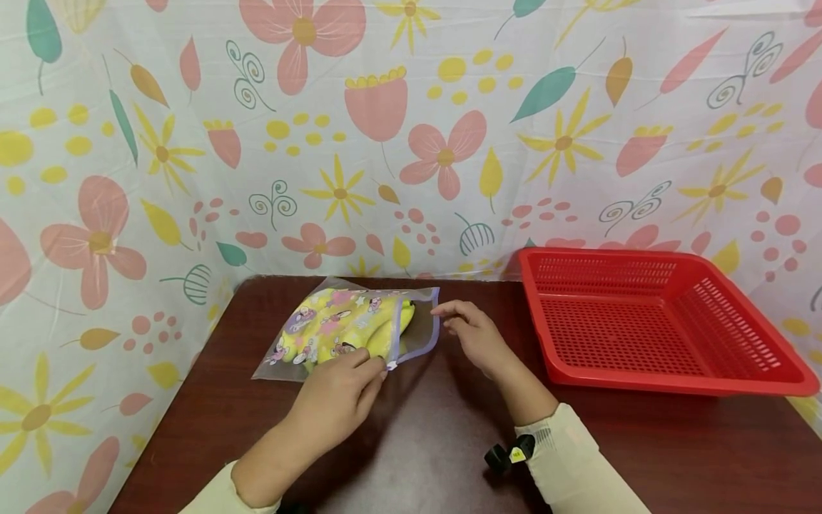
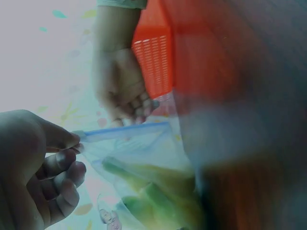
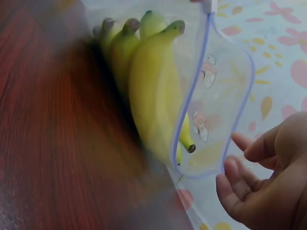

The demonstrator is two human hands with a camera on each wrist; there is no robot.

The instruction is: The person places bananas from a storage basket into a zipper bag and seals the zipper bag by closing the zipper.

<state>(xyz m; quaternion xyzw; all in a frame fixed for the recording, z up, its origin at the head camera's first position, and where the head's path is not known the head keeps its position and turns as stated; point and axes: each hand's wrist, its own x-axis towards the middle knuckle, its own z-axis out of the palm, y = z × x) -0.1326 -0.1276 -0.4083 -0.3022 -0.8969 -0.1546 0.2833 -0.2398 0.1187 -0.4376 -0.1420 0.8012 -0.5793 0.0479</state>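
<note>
A clear zip bag point(image 1: 359, 325) with cartoon prints lies on the table with its lilac-edged mouth open to the right. Inside it are several yellow-green bananas point(image 3: 153, 91), their stems plain in the right wrist view. My left hand point(image 1: 340, 392) pinches the bag at the near corner of its mouth, where the white zip slider point(image 1: 392, 365) sits. Thumb and finger meet on that corner in the left wrist view. Beside the far side of the mouth, my right hand point(image 1: 478, 335) holds its fingers loosely bent with nothing gripped. Whether its fingertips touch the lilac edge, I cannot tell.
A red plastic basket point(image 1: 542, 335) with perforated sides stands to the right on the dark brown table point(image 1: 411, 457). Flower-printed cloth point(image 1: 449, 93) hangs behind and along the left. A black wrist device point(image 1: 497, 457) is at the right sleeve.
</note>
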